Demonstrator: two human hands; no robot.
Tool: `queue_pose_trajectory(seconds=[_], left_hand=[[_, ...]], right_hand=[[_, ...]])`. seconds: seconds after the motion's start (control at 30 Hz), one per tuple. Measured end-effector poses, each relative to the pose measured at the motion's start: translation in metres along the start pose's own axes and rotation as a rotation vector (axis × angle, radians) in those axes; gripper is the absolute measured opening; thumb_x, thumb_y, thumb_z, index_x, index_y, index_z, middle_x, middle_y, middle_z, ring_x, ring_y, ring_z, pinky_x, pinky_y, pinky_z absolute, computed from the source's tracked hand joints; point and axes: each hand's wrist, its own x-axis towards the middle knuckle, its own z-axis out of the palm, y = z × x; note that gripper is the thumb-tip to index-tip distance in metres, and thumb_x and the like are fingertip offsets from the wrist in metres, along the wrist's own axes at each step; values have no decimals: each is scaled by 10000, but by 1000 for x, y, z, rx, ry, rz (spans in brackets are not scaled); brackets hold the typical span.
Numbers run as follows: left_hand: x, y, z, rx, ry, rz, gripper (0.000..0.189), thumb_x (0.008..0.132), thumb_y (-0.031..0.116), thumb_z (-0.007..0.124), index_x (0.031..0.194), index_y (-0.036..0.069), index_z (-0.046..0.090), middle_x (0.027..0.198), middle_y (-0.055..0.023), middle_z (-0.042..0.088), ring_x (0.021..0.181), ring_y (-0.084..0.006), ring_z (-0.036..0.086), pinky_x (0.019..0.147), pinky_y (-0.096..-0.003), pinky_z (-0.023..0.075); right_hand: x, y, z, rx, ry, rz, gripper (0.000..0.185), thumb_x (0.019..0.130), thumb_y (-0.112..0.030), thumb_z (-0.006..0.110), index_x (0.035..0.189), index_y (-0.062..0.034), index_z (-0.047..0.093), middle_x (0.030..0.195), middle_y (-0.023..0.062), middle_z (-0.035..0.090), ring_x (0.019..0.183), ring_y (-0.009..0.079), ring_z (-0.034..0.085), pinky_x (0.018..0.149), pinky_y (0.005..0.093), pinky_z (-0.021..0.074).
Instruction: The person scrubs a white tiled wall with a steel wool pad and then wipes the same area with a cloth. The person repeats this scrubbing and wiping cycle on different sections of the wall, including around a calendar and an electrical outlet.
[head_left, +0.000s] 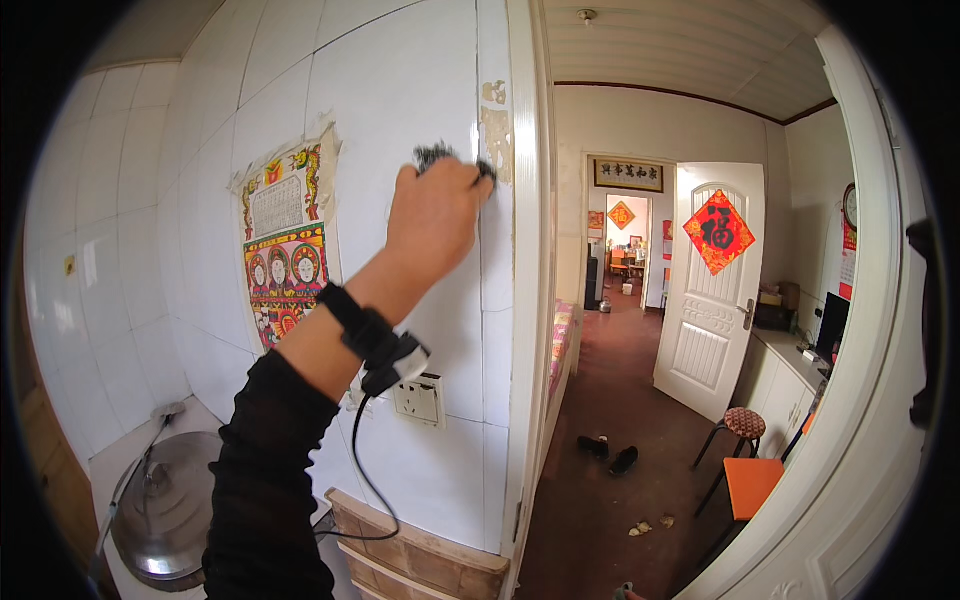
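Note:
My left hand (442, 202) is raised against the white tiled wall (397, 90), its fingers closed around a dark, bristly scrubber (435, 155), probably a scouring pad. The scrubber touches the tiles beside a worn strip with peeling patches (496, 142), near the door frame. A black strap with a small device (386, 349) circles the wrist, and a black cable hangs from it. At the bottom edge, a sliver of skin, perhaps my right hand (634, 595), shows beside a grey-green thing (623, 590); too little is visible to tell its grip.
A colourful printed poster (285, 232) is taped left of my arm. Below are a wall socket (418, 401), a round metal lid (161, 510) and a brown drawer unit (420, 555). Through the doorway stand an orange chair (752, 487) and a round stool (744, 424); black shoes (622, 460) lie on the floor.

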Motion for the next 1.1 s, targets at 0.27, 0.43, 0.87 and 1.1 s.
queue_pose_trajectory(seconds=[0.27,0.43,0.87,1.1], left_hand=[[9,-2,-2,1,133,-7,296,779,23,603,1044,98,710,961,20,619,980,-167,571,767,-402,375],[-8,2,-6,15,-74,35,329,779,12,597,1070,103,721,1095,5,651,1062,-187,589,789,-406,392],[-5,10,-2,31,-34,18,344,761,-1,608,1068,95,731,1096,-15,656,1081,-191,585,772,-404,385],[5,4,1,37,-58,-6,323,784,21,606,1067,108,736,1089,-5,661,1062,-199,588,771,-401,388]], right_hand=[[4,-49,-9,252,-19,152,559,846,140,533,1395,39,522,1404,164,568,1272,247,561,1063,345,441],[6,-16,1,165,-35,144,523,863,119,537,1380,36,540,1400,151,575,1254,235,575,1059,331,435],[14,20,26,100,-10,-55,370,926,17,606,1295,48,605,1212,114,671,1076,180,640,909,307,541],[19,28,24,110,-26,-22,389,936,15,598,1322,52,577,1232,111,651,1086,182,628,885,317,559]])
